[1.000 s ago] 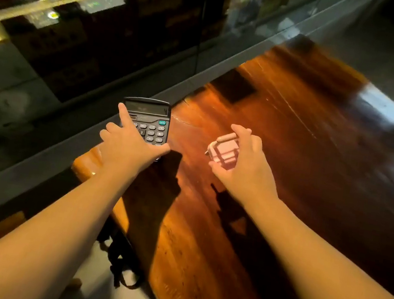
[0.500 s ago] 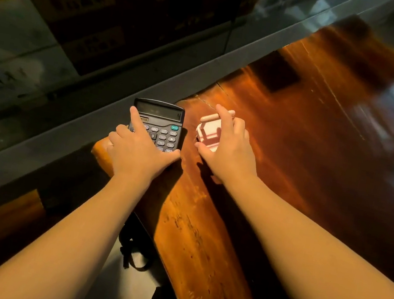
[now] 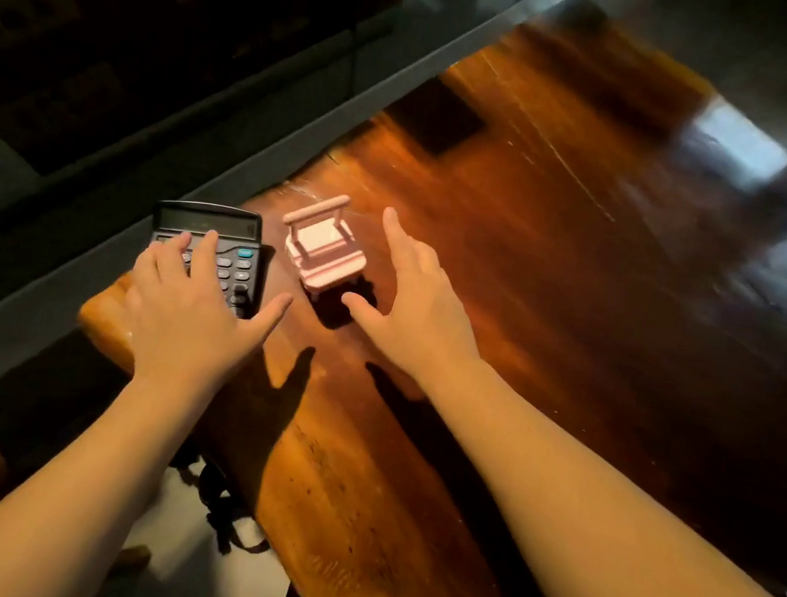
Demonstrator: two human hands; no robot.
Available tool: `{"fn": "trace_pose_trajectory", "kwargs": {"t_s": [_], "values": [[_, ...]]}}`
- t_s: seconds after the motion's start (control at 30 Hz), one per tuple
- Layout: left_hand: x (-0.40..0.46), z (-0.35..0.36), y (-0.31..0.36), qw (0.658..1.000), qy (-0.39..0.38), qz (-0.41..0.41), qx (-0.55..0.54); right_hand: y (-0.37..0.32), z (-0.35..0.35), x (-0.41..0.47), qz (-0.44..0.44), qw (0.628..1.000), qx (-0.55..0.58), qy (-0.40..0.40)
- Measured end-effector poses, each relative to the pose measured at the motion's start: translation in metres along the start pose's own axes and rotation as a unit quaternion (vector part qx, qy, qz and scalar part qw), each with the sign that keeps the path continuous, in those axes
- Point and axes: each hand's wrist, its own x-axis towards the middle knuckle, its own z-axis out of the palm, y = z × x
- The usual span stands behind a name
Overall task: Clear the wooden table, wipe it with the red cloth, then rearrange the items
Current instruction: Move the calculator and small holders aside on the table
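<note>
Hidden and blurred parts
Left hand (image 3: 190, 316) covers calculator (image 3: 214, 237) lower keys; display unreadable; table (image 3: 565, 285) far end blurred, cut off right.

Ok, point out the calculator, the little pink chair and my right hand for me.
calculator (image 3: 209, 221): head view, on its dark display.
pink chair (image 3: 321, 237): head view, on its seat.
right hand (image 3: 423, 311): head view, on the back of the hand.

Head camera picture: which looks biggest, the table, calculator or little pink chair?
1. Wooden table
2. Calculator, partly under the left hand
3. Pink toy chair, only slightly smaller-looking.
</note>
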Motion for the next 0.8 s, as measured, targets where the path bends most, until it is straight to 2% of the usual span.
{"fn": "trace_pose_trajectory", "kwargs": {"t_s": [0.1, 0.2, 0.37, 0.53, 0.7, 0.8], "values": [[-0.016, -0.003, 0.039, 0.988, -0.03, 0.133, -0.066, 0.032, -0.032, -0.038, 0.035, 0.999, 0.016, -0.016], [-0.037, -0.001, 0.095, 0.967, -0.087, 0.218, -0.095, 0.07, -0.068, -0.083, 0.084, 0.996, 0.029, -0.018], [-0.073, 0.013, 0.192, 0.937, -0.161, 0.298, -0.091, 0.136, -0.13, -0.161, 0.173, 0.985, 0.012, 0.021], [-0.119, 0.031, 0.281, 0.908, -0.195, 0.362, -0.084, 0.197, -0.182, -0.237, 0.255, 0.963, -0.007, 0.087], [-0.165, 0.051, 0.351, 0.877, -0.233, 0.412, -0.077, 0.246, -0.205, -0.303, 0.323, 0.937, 0.004, 0.13], [-0.188, 0.063, 0.379, 0.866, -0.249, 0.428, -0.068, 0.271, -0.209, -0.331, 0.348, 0.929, -0.021, 0.125]]}}
